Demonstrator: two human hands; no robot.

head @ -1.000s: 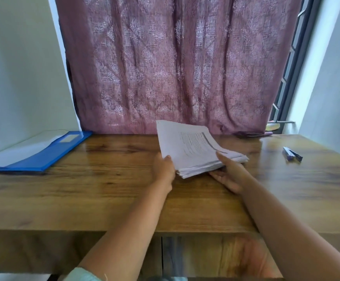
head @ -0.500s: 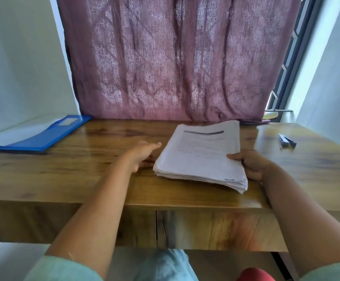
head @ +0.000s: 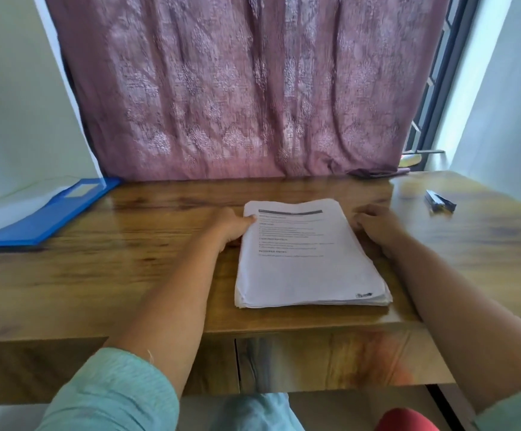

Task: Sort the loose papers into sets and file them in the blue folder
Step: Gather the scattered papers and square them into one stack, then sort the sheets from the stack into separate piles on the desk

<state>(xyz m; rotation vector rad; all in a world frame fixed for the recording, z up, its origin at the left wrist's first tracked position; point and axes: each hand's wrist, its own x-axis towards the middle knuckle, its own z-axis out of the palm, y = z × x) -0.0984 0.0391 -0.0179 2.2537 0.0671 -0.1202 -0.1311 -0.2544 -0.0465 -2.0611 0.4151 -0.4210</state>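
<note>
A thick stack of printed white papers (head: 305, 269) lies flat on the wooden table (head: 113, 275), near its front edge. My left hand (head: 231, 227) holds the stack's upper left corner, thumb on the top sheet and the fingers hidden at the edge. My right hand (head: 377, 225) rests against the upper right edge, its fingers bent down beside the stack. The blue folder (head: 35, 225) lies open at the far left of the table, with a white sheet on it.
A small dark object (head: 439, 203), perhaps a stapler, lies at the back right of the table. A mauve curtain (head: 237, 88) hangs behind the table, with a window frame (head: 433, 88) to its right. Walls close in on both sides.
The stack was held tilted above the table by both hands. It has since been turned and laid flat near the front edge, and both hands now sit at its far corners.
</note>
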